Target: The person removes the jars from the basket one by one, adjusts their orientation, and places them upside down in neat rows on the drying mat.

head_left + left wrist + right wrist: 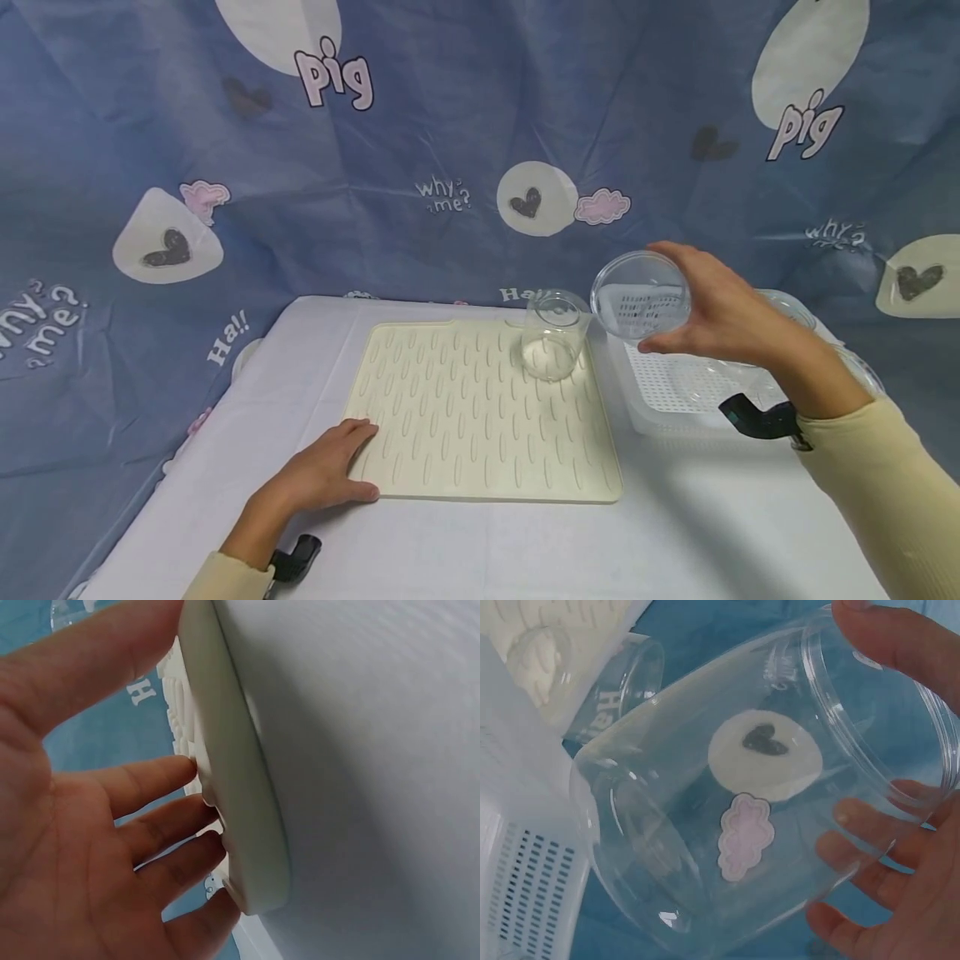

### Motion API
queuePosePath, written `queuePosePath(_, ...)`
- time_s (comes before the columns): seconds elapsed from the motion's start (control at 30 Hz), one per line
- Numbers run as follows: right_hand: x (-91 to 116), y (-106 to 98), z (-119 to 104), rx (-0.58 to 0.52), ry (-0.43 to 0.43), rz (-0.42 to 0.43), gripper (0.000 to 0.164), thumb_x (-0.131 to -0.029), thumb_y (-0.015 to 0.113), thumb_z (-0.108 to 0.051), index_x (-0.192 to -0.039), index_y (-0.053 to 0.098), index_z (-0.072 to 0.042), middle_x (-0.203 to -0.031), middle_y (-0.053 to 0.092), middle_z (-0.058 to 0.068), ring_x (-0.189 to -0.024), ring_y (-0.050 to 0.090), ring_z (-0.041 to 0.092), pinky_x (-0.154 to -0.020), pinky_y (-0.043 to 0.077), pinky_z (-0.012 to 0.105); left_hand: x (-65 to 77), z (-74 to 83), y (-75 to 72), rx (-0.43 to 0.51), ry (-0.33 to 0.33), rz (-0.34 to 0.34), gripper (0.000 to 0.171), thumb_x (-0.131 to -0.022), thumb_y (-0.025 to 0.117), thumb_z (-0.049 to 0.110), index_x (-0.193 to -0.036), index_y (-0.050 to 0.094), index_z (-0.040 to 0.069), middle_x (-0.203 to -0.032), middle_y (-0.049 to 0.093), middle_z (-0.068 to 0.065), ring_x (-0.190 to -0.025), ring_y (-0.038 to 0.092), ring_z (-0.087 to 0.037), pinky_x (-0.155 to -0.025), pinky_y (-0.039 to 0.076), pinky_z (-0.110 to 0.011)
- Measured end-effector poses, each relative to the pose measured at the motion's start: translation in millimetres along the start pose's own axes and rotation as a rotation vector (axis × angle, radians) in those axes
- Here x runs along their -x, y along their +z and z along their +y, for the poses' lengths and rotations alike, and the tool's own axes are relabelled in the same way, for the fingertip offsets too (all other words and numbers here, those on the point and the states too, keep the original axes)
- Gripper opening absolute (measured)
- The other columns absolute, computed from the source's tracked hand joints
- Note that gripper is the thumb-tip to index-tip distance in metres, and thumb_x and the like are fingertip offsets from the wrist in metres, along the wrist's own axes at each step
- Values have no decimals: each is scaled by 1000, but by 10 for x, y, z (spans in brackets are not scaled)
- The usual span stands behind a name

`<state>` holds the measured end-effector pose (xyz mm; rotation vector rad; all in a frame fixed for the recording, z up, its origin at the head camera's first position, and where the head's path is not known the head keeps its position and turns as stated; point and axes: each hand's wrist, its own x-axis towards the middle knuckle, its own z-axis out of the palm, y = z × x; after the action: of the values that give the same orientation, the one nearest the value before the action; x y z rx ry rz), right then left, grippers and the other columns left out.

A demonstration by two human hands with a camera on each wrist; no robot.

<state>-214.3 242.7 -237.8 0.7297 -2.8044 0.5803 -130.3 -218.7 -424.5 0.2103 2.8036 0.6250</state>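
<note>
A clear jar [641,296] is held up in my right hand [727,312], above the left side of the white basket. In the right wrist view the thumb and fingers [870,881] curl round the jar's ridged rim end, and its body tilts away from the palm. My left hand [322,471] touches the front left corner of a cream ribbed draining mat [480,417]. In the left wrist view its spread, relaxed fingers [150,784] meet the mat's edge. Another clear jar [551,346] stands on the mat's back right part.
To the right of the mat is a white basket [645,417] with a perforated base, holding more clear containers [787,308] partly hidden by my right arm. A white cloth [555,550] covers the table. Behind hangs a blue printed curtain [420,117].
</note>
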Motion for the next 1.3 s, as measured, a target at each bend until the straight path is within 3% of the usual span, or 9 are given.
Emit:
queuePosePath(0.13,-22,16,-41,22,-17,-6,114,-57,97,-33,-150,36,-10,-143,49,18,-126,47,39,-102,41,64,-7,5,2,-6,-2,5,95,-68,88,36,-146,46,2,-151,44,-18,-139,43,-43,-107,42,-60)
queuePosePath(0.37,-84,48,-152,54,-18,-58,112,-62,94,-41,-152,32,-14,-144,46,14,-115,56,38,-91,50,63,-5,5,7,8,-2,9,95,-68,88,35,-146,45,1,-151,43,-19,-140,41,-44,-109,40,-60)
queuePosePath(0.63,-252,142,-236,68,-108,-73,107,-65,92,-36,-150,35,-6,-148,45,16,-131,50,37,-106,44,60,2,-4,14,17,2,-1,95,-70,88,34,-147,44,1,-152,42,-20,-141,40,-44,-110,39,-60)
queuePosePath(0.97,-492,202,-436,136,-167,-128,106,-66,90,-39,-150,34,-5,-150,46,17,-137,44,39,-109,37,65,14,-25,-2,4,9,-14,95,-73,86,36,-149,41,-1,-157,36,-22,-145,34,-46,-114,35,-60)
queuePosePath(1.3,-595,251,-657,158,-187,-179,107,-68,88,-45,-152,32,-8,-154,43,15,-145,37,36,-115,30,65,38,-14,19,7,58,7,91,-76,84,32,-147,41,-4,-159,31,-24,-147,29,-47,-116,33,-60)
